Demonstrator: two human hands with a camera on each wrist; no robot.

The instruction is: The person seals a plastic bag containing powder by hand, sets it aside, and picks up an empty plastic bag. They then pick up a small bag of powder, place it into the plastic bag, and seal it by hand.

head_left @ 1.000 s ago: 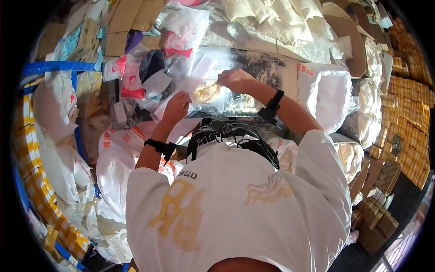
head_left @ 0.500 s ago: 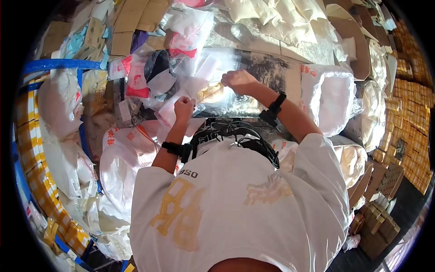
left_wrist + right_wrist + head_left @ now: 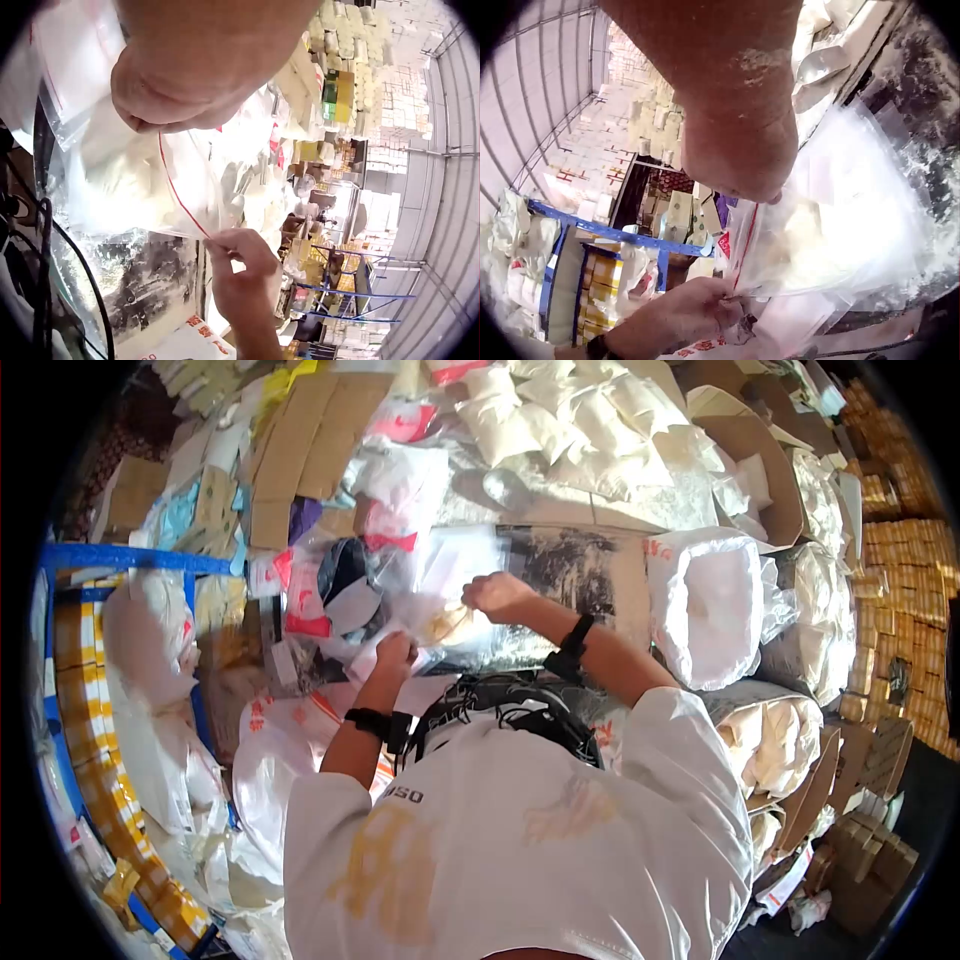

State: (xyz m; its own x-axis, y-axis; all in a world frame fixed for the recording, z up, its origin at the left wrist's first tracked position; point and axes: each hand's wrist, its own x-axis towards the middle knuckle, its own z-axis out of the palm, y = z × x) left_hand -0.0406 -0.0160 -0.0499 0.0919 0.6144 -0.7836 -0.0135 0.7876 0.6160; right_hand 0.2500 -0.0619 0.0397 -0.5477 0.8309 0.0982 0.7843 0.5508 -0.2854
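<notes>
A clear zip bag (image 3: 452, 624) with a pale, powdery filling lies between both hands over the work surface. Its red seal line shows in both wrist views. At one end of that line my left hand (image 3: 397, 650) pinches the bag's mouth, fingers curled. My right hand (image 3: 500, 597) pinches the other end between thumb and index finger, plainly seen as the far hand (image 3: 244, 274) in the left wrist view. Pale filling (image 3: 804, 236) sits low inside the bag. More clear plastic bags (image 3: 465, 555) lie flat just beyond it.
A metal scoop (image 3: 505, 490) lies behind, near several filled cream-coloured packets (image 3: 580, 425). To the right stands a white-lined container (image 3: 715, 610). Pink-and-white packages (image 3: 305, 600) and a cardboard piece (image 3: 315, 435) are at left. Dark, powder-dusted surface (image 3: 570, 565) shows beside my right hand.
The head view has tilted, so the scene sits lower. My left hand's fingers have curled in more tightly since the first frame. Both hands remain at the zip bag's mouth.
</notes>
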